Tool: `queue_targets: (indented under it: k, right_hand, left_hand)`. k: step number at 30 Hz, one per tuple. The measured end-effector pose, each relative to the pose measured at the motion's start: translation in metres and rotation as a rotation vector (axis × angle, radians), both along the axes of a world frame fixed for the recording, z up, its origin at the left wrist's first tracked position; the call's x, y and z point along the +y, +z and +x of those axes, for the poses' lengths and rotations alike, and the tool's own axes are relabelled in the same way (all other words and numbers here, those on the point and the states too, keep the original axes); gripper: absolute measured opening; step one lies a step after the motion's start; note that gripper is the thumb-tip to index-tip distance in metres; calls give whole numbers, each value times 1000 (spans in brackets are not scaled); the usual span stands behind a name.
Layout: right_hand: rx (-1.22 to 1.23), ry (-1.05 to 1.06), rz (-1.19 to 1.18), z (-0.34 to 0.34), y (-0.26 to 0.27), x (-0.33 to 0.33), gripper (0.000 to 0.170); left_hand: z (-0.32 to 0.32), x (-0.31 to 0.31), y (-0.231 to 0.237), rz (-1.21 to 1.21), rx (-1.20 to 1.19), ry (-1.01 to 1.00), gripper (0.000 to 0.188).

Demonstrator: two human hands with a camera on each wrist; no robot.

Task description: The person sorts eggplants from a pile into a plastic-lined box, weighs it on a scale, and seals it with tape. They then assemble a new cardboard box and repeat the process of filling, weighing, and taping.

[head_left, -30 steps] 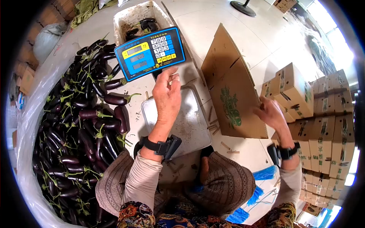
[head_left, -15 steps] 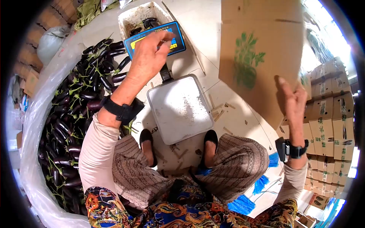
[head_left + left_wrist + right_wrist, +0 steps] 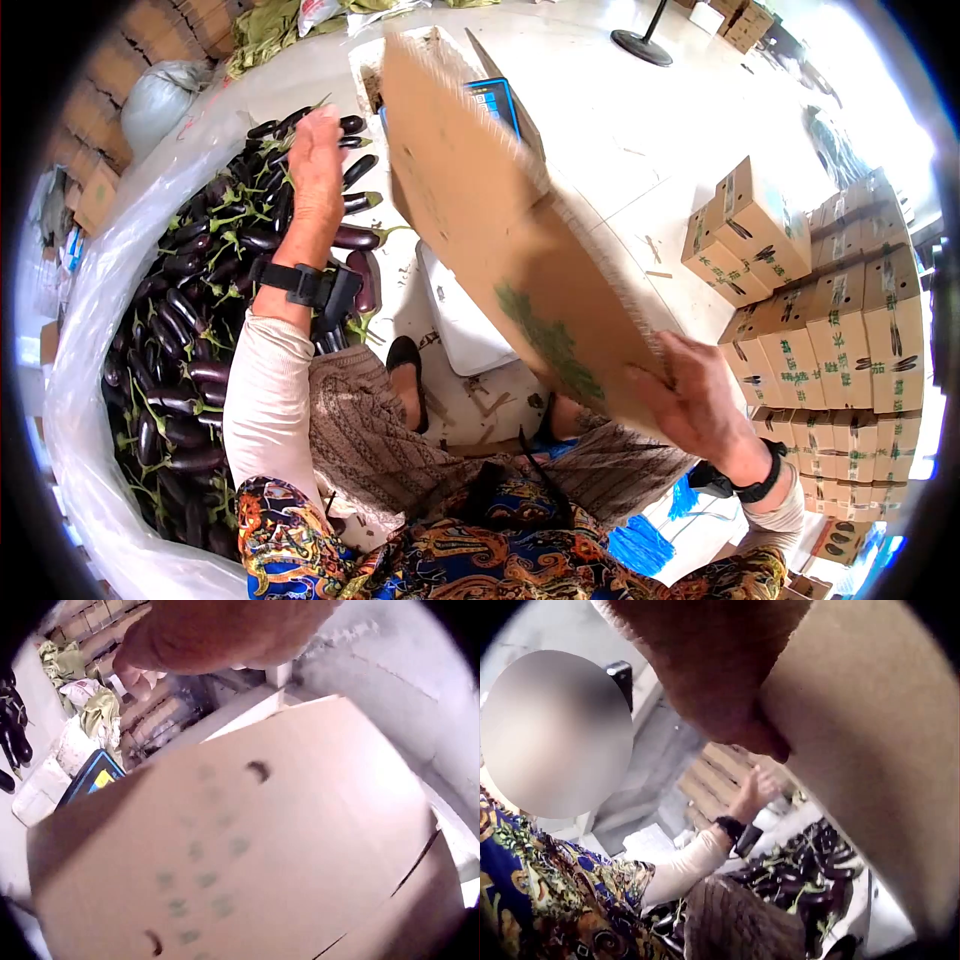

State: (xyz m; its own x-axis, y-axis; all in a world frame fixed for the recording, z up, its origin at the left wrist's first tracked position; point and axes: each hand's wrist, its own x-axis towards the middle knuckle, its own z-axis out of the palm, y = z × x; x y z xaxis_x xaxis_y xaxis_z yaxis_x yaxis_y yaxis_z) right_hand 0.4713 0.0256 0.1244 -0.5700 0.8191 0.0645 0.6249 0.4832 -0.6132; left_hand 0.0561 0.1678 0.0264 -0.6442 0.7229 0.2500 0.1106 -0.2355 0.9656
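Note:
In the head view the right hand (image 3: 695, 395) grips the lower right edge of a tilted flat cardboard box (image 3: 480, 215), thumb on the near face, fingers behind. That box hides much of the metal scale platform (image 3: 465, 315) and of the blue display (image 3: 497, 105). The left hand (image 3: 317, 165) is raised over the eggplant pile, apart from the cardboard, with nothing seen in it. Close up in the left wrist view, the cardboard (image 3: 300, 825) shows faint green print and two dark curved holes, below the left hand (image 3: 225, 634). The right wrist view shows the right hand (image 3: 712, 675) against the cardboard (image 3: 870, 712).
Many eggplants (image 3: 190, 370) lie at the left inside clear plastic sheeting (image 3: 85, 400). Printed cartons (image 3: 840, 320) are stacked at the right, blue strands (image 3: 640, 545) lie by the right knee, and a stand base (image 3: 641, 47) is at the back. A foam box (image 3: 430, 50) sits behind the display.
The right hand has swung the cardboard leftward and down over the scale, tilting it. The left hand has moved left, away from the display. The head view has shifted slightly.

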Motion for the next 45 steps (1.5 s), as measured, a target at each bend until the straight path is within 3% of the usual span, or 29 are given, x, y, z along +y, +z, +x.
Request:
queue_targets:
  k: [5,9,10,14,15,16,19,20,23,27,30,33,35,37,40,43,44,45]
  right_hand:
    - [-48,83,-61,-18,-55,5,22]
    - [-91,113,-90,-45,-59,10,27]
    - [-63,136,-165,-48,-59,11,35]
    - [-40,202,-448,-43,-68,12,70]
    - [-52,211,-518,-42,-69,10,78]
    - [-68,188,-731,-46,-53,15,84]
    - [82,148,-555,-39,-72,14,81]
    - [135,170,-705,-39,-75,19,78]
    - [293,122,-837,-31,-97,17,71]
    - [177,74,-628,-34,-94,23,44]
    - [192,39,-197,-34,-93,29,25]
    - [116,-120,-144,-24,-88,53,25]
    - [144,-367,-225,-20,-82,75,25]
    - [115,-407,-4,-7,-88,104,27]
    - [109,-645,186,-13,-106,122,28]
    - [324,-683,474,-44,-121,129,31]
    - [449,-661,414,-58,-118,128,34]
    - [344,-539,572,-67,-121,129,36]
  left_hand:
    - [37,-9,-14,-141,198,-192,74]
    - [70,-20,-13,-72,247,-388,97]
    - [72,-15,-30,-107,430,-234,106]
    - [68,-15,-42,-127,242,-421,115]
    - [64,-15,-41,-142,222,-470,117]
    - [65,-16,-42,-153,213,-474,114]
    - [65,-33,-18,-150,63,-604,104]
    - [63,-31,-25,-137,19,-606,97]
    - [47,-27,-32,-109,-42,-715,87]
    - [43,-35,-19,-199,-138,-744,83]
    - [31,-35,-13,-251,49,-674,73]
    - [16,-37,-4,-288,347,-554,67]
    - [14,-46,7,-244,316,-589,64]
    - [6,-53,17,-267,494,-653,64]
    - [15,-64,6,-286,758,-680,65]
    - [27,-63,-3,-272,933,-753,79]
    - [24,-60,-5,-315,924,-787,83]
    - [27,-58,-1,-355,918,-820,88]
